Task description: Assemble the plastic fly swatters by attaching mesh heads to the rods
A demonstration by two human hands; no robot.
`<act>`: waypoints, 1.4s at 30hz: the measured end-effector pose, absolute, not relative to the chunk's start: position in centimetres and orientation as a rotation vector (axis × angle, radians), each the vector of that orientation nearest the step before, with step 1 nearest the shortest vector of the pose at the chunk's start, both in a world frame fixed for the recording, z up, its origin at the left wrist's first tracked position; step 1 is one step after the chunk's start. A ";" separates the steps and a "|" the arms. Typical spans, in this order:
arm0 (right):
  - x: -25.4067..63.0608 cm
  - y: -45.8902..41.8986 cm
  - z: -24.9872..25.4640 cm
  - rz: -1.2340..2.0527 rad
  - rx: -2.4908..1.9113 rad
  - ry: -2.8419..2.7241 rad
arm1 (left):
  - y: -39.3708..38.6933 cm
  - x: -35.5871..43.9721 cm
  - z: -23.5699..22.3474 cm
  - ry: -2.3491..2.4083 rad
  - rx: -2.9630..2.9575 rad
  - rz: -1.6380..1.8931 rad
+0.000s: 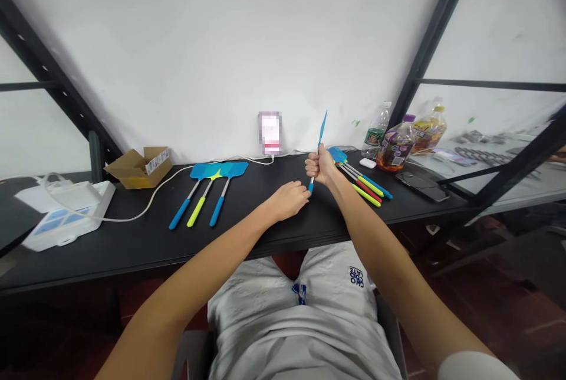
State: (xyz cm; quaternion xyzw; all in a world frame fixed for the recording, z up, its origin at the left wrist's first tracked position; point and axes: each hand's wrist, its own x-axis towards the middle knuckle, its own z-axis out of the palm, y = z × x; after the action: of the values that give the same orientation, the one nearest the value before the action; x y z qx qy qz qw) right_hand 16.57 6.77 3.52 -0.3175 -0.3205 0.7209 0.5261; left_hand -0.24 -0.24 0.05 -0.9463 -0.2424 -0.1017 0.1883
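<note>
Pale clothing [247, 303], blue drawstring [302, 294]

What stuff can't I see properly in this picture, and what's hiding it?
In the head view:
Middle of the long blue metal-rod swatter: covered by the right hand.
Palm of the left hand: behind that hand's back.
Part of the piled blue swatter heads: behind the right hand.
What the upright pink-and-white phone screen shows: blurred into blocks.

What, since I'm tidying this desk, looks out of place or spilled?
A white cable loops loosely over the white case at left, which looks untidy; I see no spill or obvious damage.
</note>
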 end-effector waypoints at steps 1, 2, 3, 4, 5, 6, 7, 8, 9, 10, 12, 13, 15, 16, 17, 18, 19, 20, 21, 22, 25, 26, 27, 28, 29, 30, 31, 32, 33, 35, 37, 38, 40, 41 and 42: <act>16.6 6.8 3.5 1.726 -0.764 -0.776 | -0.2 -0.3 0.0 -0.679 -2.666 -0.288; 16.5 6.8 3.4 1.726 -0.769 -0.785 | -0.2 -0.3 0.0 -0.676 -2.669 -0.290; 16.5 6.8 3.4 1.726 -0.773 -0.795 | -0.2 -0.3 0.0 -0.671 -2.671 -0.292; 16.5 6.8 3.3 1.724 -0.776 -0.805 | -0.2 -0.3 0.0 -0.667 -2.670 -0.295; 16.5 6.9 3.3 1.721 -0.781 -0.814 | -0.1 -0.3 0.0 -0.664 -2.669 -0.298; 16.4 6.9 3.2 1.716 -0.786 -0.824 | -0.1 -0.3 0.0 -0.665 -2.665 -0.301; 16.4 6.9 3.2 1.710 -0.791 -0.834 | -0.2 -0.3 0.0 -0.670 -2.661 -0.302; 16.3 6.9 3.1 1.705 -0.796 -0.843 | -0.2 -0.4 0.1 -0.681 -2.655 -0.303; 16.3 7.0 3.1 1.701 -0.801 -0.850 | -0.2 -0.4 0.1 -0.698 -2.648 -0.305; 16.2 7.0 3.0 1.697 -0.807 -0.854 | -0.2 -0.4 0.1 -0.720 -2.641 -0.308; 16.0 7.0 3.0 1.687 -0.816 -0.857 | -0.3 -0.4 0.1 -0.767 -2.627 -0.318; 16.0 6.9 3.0 1.681 -0.818 -0.858 | -0.3 -0.4 0.1 -0.788 -2.622 -0.326; 15.8 6.8 3.1 1.675 -0.822 -0.867 | -0.3 -0.5 0.1 -0.833 -2.619 -0.343; 15.7 6.7 3.1 1.674 -0.825 -0.875 | -0.2 -0.6 0.2 -0.861 -2.622 -0.348; 15.6 6.6 3.2 1.675 -0.824 -0.886 | -0.2 -0.6 0.2 -0.894 -2.628 -0.350; 15.5 6.5 3.3 1.675 -0.822 -0.899 | -0.1 -0.7 0.3 -0.930 -2.636 -0.349; 15.4 6.3 3.4 1.675 -0.817 -0.916 | 0.0 -0.7 0.3 -0.963 -2.644 -0.347; 15.3 6.1 3.6 1.675 -0.810 -0.936 | 0.0 -0.7 0.4 -0.991 -2.651 -0.344; 15.2 5.9 3.7 1.676 -0.800 -0.958 | 0.1 -0.8 0.4 -1.012 -2.656 -0.342; 15.0 5.6 3.8 1.679 -0.790 -0.982 | 0.1 -0.8 0.5 -1.028 -2.659 -0.344; 14.7 5.0 4.2 1.690 -0.757 -1.062 | 0.3 -0.9 0.4 -1.070 -2.662 -0.358; 14.6 4.8 4.2 1.694 -0.750 -1.090 | 0.3 -1.0 0.3 -1.088 -2.664 -0.366; 14.4 4.6 4.3 1.697 -0.747 -1.116 | 0.4 -1.1 0.3 -1.109 -2.666 -0.375; 14.3 4.5 4.4 1.700 -0.747 -1.141 | 0.4 -1.1 0.2 -1.134 -2.672 -0.382; 14.1 4.3 4.4 1.705 -0.748 -1.164 | 0.5 -1.2 0.2 -1.163 -2.679 -0.390; 14.0 4.1 4.5 1.709 -0.749 -1.185 | 0.5 -1.3 0.2 -1.196 -2.687 -0.398; 13.8 3.9 4.5 1.714 -0.748 -1.205 | 0.6 -1.3 0.3 -1.231 -2.695 -0.403; 13.6 3.8 4.5 1.717 -0.744 -1.224 | 0.6 -1.3 0.3 -1.266 -2.701 -0.404; 13.4 3.6 4.5 1.719 -0.738 -1.241 | 0.6 -1.4 0.4 -1.302 -2.708 -0.400; 13.0 3.3 4.5 1.719 -0.722 -1.274 | 0.7 -1.4 0.6 -1.362 -2.730 -0.383; 12.6 3.0 4.4 1.719 -0.706 -1.305 | 0.8 -1.4 0.7 -1.403 -2.763 -0.374; 12.5 2.9 4.4 1.720 -0.697 -1.319 | 0.9 -1.5 0.8 -1.415 -2.783 -0.381; 12.3 2.8 4.2 1.721 -0.674 -1.344 | 1.1 -1.7 0.9 -1.419 -2.844 -0.406; 12.2 2.8 4.1 1.722 -0.660 -1.354 | 1.3 -1.9 1.0 -1.413 -2.888 -0.418; 12.2 2.8 4.0 1.721 -0.647 -1.365 | 1.5 -2.1 1.1 -1.400 -2.943 -0.431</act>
State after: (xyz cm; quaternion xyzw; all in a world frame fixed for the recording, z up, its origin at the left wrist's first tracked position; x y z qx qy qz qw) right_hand 12.18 2.78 4.01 -0.2573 -0.5429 0.6845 0.4130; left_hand -2.13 1.47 1.08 -0.8928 -0.4248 -0.1308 -0.0729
